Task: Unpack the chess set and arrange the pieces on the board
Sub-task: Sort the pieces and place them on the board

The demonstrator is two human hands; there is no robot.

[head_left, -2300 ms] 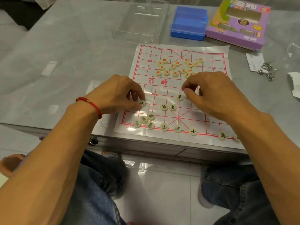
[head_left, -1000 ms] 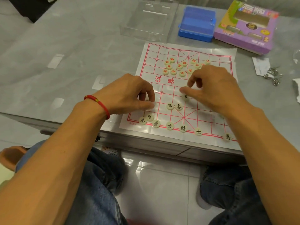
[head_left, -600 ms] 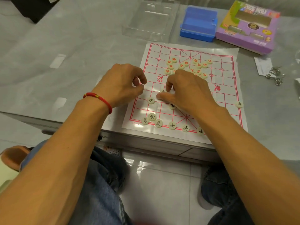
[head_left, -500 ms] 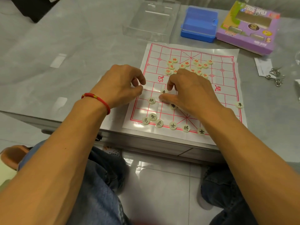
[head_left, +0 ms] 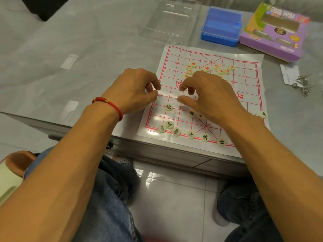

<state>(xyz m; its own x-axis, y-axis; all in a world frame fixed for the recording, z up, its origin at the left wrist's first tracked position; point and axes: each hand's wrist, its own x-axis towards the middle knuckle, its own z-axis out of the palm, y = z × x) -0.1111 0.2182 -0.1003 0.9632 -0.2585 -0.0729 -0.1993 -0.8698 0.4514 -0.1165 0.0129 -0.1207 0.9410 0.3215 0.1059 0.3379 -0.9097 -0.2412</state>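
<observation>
- Over the near-left part of the paper board (head_left: 248,70), both hands hover close together, fingertips almost facing each other.
- The left hand (head_left: 134,89) has thumb and forefinger drawn together at the board's left edge; whether a piece sits between them, I cannot tell.
- The right hand (head_left: 209,95) has its fingers loosely curled with the thumb stretched toward the left hand; nothing shows in its hold.
- Just below the gap between the hands lies a black-lettered piece (head_left: 168,107), apart from both.
- Nearer the person than both hands, a row of black-lettered pieces (head_left: 191,134) runs along the board's near edge; one more (head_left: 191,113) peeks out beside the right thumb's base.
- Beyond the right knuckles sits a cluster of red-lettered pieces (head_left: 221,70), partly hidden by that hand.
- Well right of the right wrist, a lone black piece (head_left: 263,114) rests at the board's right border.
- Far past the hands stand a clear plastic tray (head_left: 167,20), a blue box (head_left: 221,27) and a purple carton (head_left: 274,32).
</observation>
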